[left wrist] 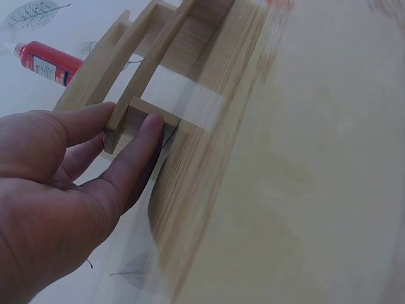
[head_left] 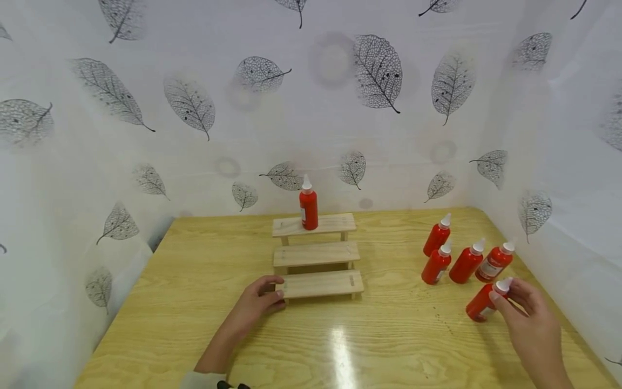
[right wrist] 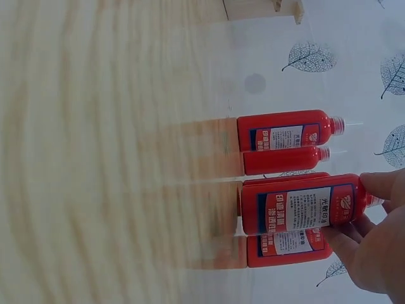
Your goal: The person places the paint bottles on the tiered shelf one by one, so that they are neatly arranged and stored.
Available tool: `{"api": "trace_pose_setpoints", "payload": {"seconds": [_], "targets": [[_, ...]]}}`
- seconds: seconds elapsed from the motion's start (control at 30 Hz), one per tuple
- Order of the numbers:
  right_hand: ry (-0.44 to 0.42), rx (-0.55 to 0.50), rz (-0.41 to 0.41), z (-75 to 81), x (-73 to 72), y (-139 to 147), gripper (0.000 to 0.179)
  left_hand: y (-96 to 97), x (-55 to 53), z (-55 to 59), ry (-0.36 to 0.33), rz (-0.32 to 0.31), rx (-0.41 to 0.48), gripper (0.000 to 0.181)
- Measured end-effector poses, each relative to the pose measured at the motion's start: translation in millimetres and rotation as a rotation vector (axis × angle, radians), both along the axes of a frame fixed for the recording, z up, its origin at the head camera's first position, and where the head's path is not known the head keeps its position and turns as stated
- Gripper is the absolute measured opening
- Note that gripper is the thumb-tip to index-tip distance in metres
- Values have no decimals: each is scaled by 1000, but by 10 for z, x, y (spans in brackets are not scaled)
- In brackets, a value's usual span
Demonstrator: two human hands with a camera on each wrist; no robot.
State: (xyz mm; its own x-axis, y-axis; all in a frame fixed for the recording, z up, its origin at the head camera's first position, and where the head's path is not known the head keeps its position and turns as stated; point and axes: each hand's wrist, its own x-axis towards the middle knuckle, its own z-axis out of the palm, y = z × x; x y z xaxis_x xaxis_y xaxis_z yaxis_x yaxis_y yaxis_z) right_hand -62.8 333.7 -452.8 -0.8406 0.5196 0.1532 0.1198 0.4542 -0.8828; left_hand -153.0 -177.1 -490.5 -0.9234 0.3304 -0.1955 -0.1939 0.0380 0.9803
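My right hand (head_left: 534,327) grips a red squeeze bottle (head_left: 481,303) with a white pointed cap near its top. In the right wrist view that red bottle (right wrist: 297,206) has a printed label, and the fingers are round its shoulder and neck. My left hand (head_left: 257,302) pinches the left end of the lowest step of a three-step wooden stand (head_left: 316,284). The left wrist view shows the thumb and fingers on the step's end and its support leg (left wrist: 152,117). One red bottle (head_left: 309,209) stands upright on the stand's top step.
Several more red bottles (head_left: 466,265) stand upright in a group at the table's right, just behind the held one. The stand sits mid-table on the wood-grain tabletop (head_left: 218,248). A white leaf-patterned sheet (head_left: 291,124) encloses the back and sides.
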Motion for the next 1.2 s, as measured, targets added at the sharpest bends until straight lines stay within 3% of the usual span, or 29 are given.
{"api": "trace_pose_setpoints", "payload": {"seconds": [0.3, 0.73, 1.0, 1.2], "targets": [[48, 60, 70, 155, -41, -192, 49, 7, -2, 12, 3, 6, 3, 42], [123, -33, 213, 474, -250, -576, 50, -11, -4, 21, 9, -14, 10, 43], [164, -51, 315, 658, -498, -930, 50, -8, 3, 19, -4, -9, 22, 42], [197, -62, 418, 808, -790, -1234, 49, 3, 12, 25, -8, -6, 32, 44]]}}
